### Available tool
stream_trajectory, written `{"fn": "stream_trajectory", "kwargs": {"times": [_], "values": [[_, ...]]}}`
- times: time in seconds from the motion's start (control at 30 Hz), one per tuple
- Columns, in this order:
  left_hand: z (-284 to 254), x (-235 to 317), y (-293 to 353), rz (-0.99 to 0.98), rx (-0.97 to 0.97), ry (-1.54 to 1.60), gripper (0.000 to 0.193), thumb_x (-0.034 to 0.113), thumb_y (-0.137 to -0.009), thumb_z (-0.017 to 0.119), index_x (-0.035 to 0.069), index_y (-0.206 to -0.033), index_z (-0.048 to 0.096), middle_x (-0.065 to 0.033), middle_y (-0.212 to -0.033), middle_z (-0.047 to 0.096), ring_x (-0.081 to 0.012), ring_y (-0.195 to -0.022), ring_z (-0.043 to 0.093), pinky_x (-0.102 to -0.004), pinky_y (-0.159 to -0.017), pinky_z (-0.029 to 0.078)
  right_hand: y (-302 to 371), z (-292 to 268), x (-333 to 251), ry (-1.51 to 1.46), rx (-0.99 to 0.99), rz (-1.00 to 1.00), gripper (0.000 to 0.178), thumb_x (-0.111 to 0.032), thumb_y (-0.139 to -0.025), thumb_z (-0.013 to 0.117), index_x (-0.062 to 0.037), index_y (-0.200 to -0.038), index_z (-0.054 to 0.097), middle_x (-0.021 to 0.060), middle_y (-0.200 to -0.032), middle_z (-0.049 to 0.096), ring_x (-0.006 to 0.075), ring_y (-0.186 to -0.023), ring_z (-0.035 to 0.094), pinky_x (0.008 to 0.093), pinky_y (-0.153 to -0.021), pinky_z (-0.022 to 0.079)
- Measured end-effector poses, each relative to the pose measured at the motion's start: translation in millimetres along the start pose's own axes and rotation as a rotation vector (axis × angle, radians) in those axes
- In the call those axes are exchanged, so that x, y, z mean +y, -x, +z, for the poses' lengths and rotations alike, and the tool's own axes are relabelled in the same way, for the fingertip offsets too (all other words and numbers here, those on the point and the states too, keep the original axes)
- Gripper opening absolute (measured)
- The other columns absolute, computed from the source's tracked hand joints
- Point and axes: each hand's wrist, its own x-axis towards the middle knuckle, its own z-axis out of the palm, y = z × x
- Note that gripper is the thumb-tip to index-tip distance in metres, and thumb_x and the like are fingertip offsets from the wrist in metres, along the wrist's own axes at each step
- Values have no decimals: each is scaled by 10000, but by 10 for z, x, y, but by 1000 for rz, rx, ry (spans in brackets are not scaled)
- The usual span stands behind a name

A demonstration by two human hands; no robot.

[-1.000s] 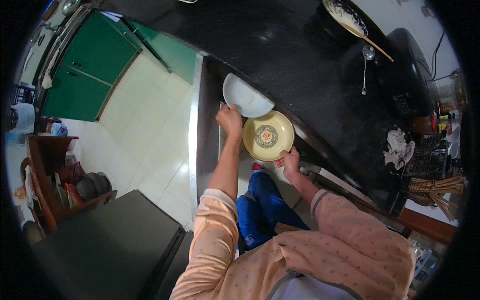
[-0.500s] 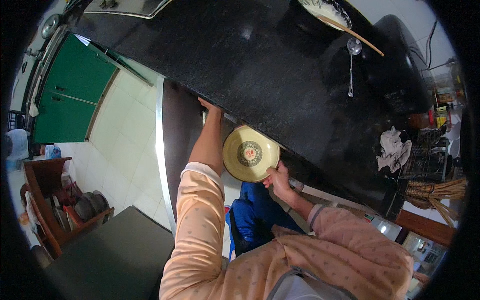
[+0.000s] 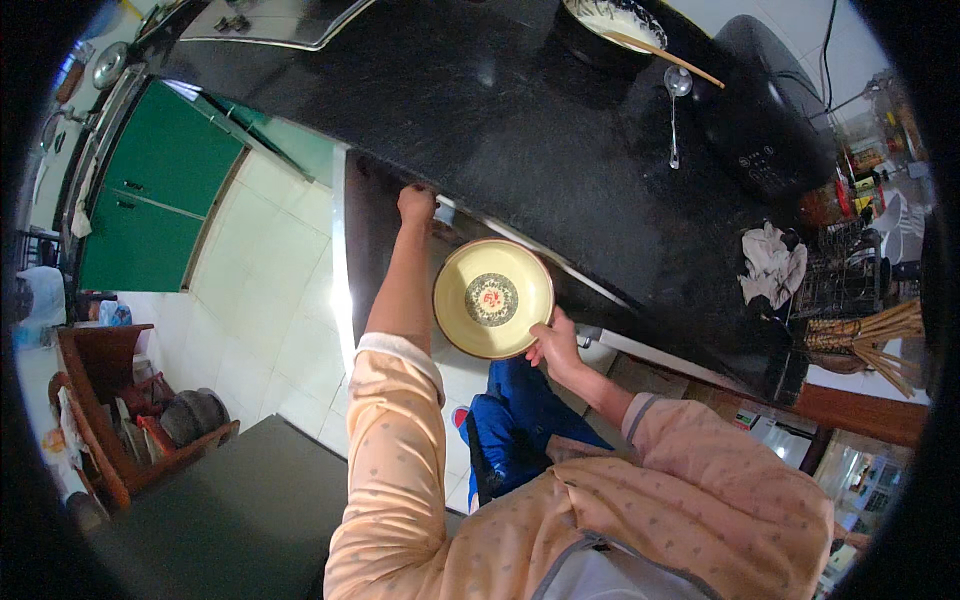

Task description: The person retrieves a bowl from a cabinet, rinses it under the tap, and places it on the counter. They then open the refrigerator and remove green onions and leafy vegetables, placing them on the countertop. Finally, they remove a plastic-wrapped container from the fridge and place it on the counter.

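My right hand (image 3: 556, 340) grips a round, shallow pale-yellow bowl (image 3: 455, 305) by its near right rim, thumb on the inner side. The bowl has a brown rim and a dark patterned ring with a red mark at its centre. It is tilted so that its inside faces up toward me, just below the counter edge. To its upper left, my left hand (image 3: 417, 203) is curled closed under the counter's front edge, against a dark cabinet panel (image 3: 372, 235) with a bright metal edge. What those fingers hold is hidden.
On the black counter (image 3: 420, 90) are a pan (image 3: 605, 50) with white batter and a wooden stick, a metal spoon (image 3: 674, 120), a black appliance (image 3: 765, 110), a crumpled cloth (image 3: 772, 265) and a chopstick basket (image 3: 835, 332). A wooden dish rack (image 3: 105, 345) stands at lower left.
My left hand has gone from stretched fingers to a curled grip. More of the gap below the counter shows beside the bowl. The bowl stays in my right hand, and the whole view has shifted slightly.
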Motion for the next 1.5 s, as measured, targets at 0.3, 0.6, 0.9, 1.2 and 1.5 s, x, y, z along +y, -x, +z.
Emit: {"fn": "stream_trajectory", "kwargs": {"times": [0.3, 0.6, 0.9, 1.2, 1.5], "values": [[-1539, 246, 2326, 340, 332, -250, 515, 273, -777, 625, -26, -1173, 490, -225, -1065, 575, -282, -964, 573, -340, -841, 427, 926, 92, -482, -35, -9, 2, 367, -14, -717, 454, 32, -1077, 400, 119, -621, 524, 162, -342, 467, 260, -260, 368], [-1991, -662, 3109, -127, -51, -95, 441, 193, -782, 642, -45, -1125, 500, -120, -1002, 590, -194, -890, 543, -306, -785, 426, 1560, 162, -927, -101, -19, -113, 359, -38, -706, 484, 46, -1047, 408, 125, -577, 521, 157, -350, 472, 257, -273, 378], [-584, -663, 3152, -20, -162, -245, 567, 191, -721, 646, -94, -1149, 408, -282, -975, 571, -378, -946, 559, -397, -783, 448, 1557, 161, -1394, -68, 22, -180, 252, -62, -703, 503, 25, -935, 453, 106, -565, 520, 140, -351, 467, 237, -289, 364], [208, 65, 3032, -117, -430, -377, 811, 314, -736, 659, -165, -1247, 250, -279, -1172, 483, -319, -1100, 491, -338, -894, 401, 1145, -7, -1882, -34, 42, -162, 293, -39, -705, 493, 29, -984, 436, 116, -575, 521, 148, -336, 460, 246, -263, 351], [-20, 174, 2666, -84, -948, -92, 816, 146, -771, 637, -25, -1372, 112, -129, -1398, 287, -216, -1251, 332, -297, -1009, 279, 777, 434, -2240, 64, -45, -157, 325, -27, -704, 486, 36, -1018, 431, 117, -598, 524, 149, -341, 457, 253, -260, 341]]}}
